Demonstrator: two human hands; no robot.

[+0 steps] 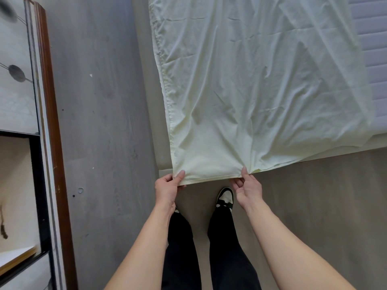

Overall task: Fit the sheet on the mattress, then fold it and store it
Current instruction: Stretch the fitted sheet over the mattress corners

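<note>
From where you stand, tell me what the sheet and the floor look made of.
Sheet: thin woven fabric, probably cotton, matte pale yellow; it creases sharply and puckers where each hand pinches its hem. Floor: grey boards with printed-looking wood grain, likely laminate or vinyl, low sheen.

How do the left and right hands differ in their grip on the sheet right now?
The left hand pinches the sheet at its corner, thumb on top; the right hand pinches further along the hem, where the cloth bunches. Both hold the same near edge.

A bedroom at home: a mattress (372,59) fills the upper right, a wardrobe (25,101) stands at left on grey wood-look floor (100,122).
</note>
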